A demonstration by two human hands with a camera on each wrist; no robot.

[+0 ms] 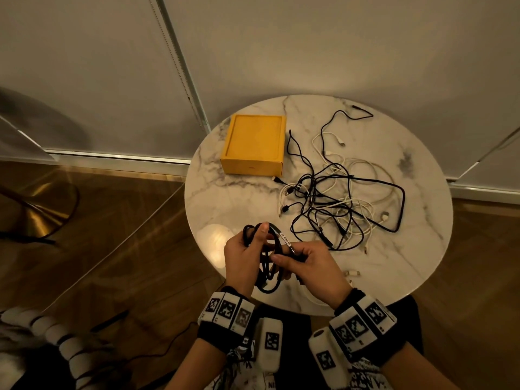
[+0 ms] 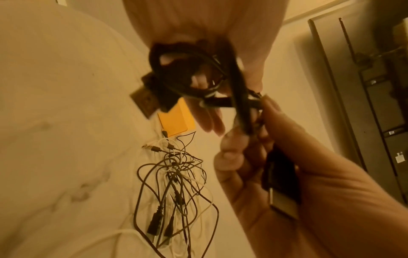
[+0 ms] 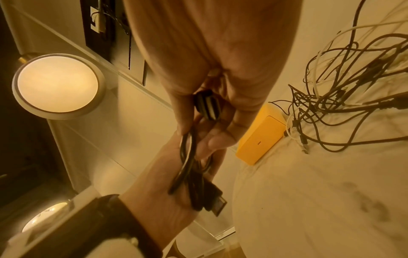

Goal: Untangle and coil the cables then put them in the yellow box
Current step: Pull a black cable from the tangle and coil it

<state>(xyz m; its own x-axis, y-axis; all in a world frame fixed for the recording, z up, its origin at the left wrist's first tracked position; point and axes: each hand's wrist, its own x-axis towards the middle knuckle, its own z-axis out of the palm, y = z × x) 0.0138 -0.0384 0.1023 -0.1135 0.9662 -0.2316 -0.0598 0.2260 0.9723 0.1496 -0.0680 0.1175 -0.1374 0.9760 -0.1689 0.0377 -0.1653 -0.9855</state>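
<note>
A black cable point(image 1: 265, 268) is gathered into loops between both hands, above the near edge of the marble table point(image 1: 225, 198). My left hand point(image 1: 242, 257) grips the loops point(image 2: 187, 78), thumb on top, and one flat connector point(image 3: 217, 204) hangs by its palm. My right hand point(image 1: 318, 266) pinches the same cable near its white label; the other plug point(image 3: 207, 106) lies inside its curled fingers. The yellow box point(image 1: 254, 144) stands shut at the table's far left. A tangle of black and white cables point(image 1: 337, 198) lies to its right.
Small white adapters point(image 1: 353, 273) lie on the table by my right hand. A round lit lamp point(image 3: 57, 86) glows to the left. A brass lamp base point(image 1: 42, 218) stands on the wooden floor at the left. White panels rise behind the table.
</note>
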